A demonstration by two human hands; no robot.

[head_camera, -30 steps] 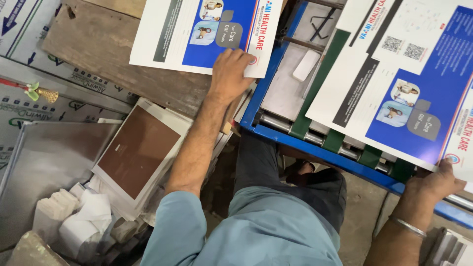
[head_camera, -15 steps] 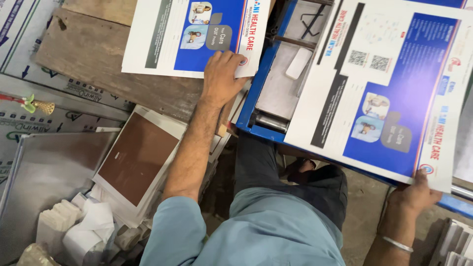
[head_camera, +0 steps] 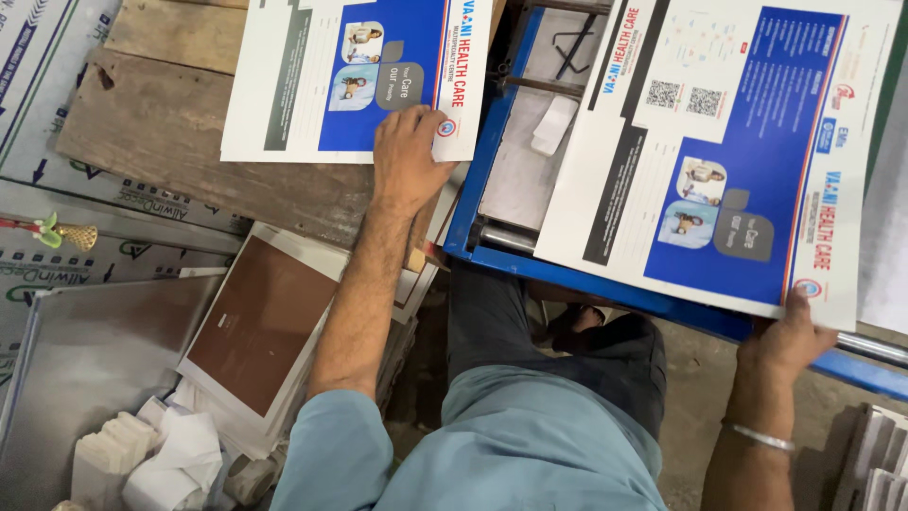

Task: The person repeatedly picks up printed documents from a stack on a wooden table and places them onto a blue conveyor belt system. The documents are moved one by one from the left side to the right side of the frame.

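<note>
Your left hand (head_camera: 409, 159) lies flat, fingers spread, pinning the near edge of a blue-and-white printed sheet (head_camera: 355, 76) on the wooden board (head_camera: 189, 161); your right hand (head_camera: 785, 336) pinches the near corner of a second printed sheet (head_camera: 728, 151) overhanging the blue machine frame (head_camera: 605, 284)

Left hand (head_camera: 409, 163) flat on lower edge of white-and-blue printed sheet (head_camera: 355, 76), lying on worn wooden board (head_camera: 189, 161). Right hand (head_camera: 787, 336) pinching bottom corner of larger white-and-blue printed sheet (head_camera: 728, 151), spread across blue metal machine frame (head_camera: 605, 284). Silver bangle (head_camera: 761, 437) on right wrist. Stack of brown-faced white-bordered cards (head_camera: 265, 326) below board. Folded white paper bundles (head_camera: 142, 459) at bottom left, beside grey metal plate (head_camera: 85, 360).
</note>
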